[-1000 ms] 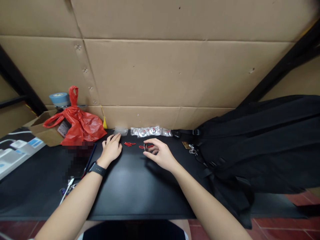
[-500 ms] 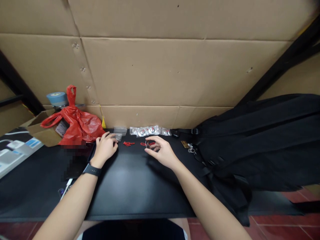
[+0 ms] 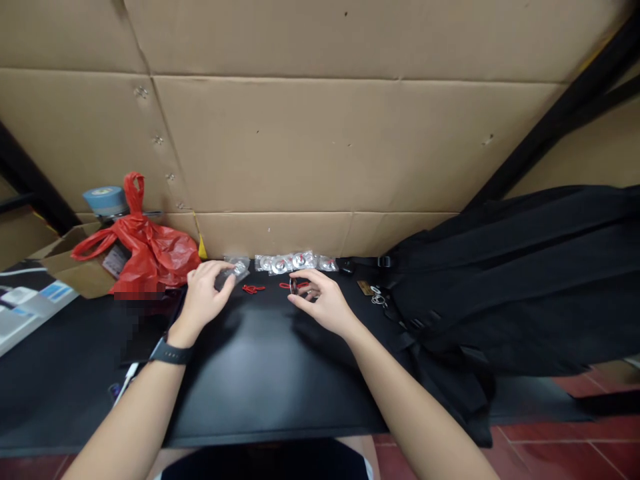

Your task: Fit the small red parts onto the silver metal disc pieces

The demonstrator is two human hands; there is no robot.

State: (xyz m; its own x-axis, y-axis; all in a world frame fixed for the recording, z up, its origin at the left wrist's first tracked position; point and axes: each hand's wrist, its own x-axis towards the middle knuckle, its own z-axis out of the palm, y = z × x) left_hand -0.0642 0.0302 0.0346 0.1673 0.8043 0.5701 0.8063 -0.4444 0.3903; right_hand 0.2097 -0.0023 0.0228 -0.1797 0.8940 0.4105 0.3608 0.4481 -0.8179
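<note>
While the right hand pinches a small, shiny round disc upright between thumb and fingertips, the disc is over the table, towards the middle of its back edge. A thin red cord loop shows just behind it; whether the two are joined cannot be told. The left hand pinches the near edge of a clear, flat plastic packet close to the back edge, its other fingers curled; whether the packet is off the table is unclear. Between the hands lies a small tangled bundle of red cord.

Along the back edge runs an overlapping row of clear packets with silvery round pieces. Right of these are a small brown tag, silvery metal rings and a large black fabric backpack covering the right end. Towards the back left corner, a knotted red plastic bag sits against an open brown cardboard box.
</note>
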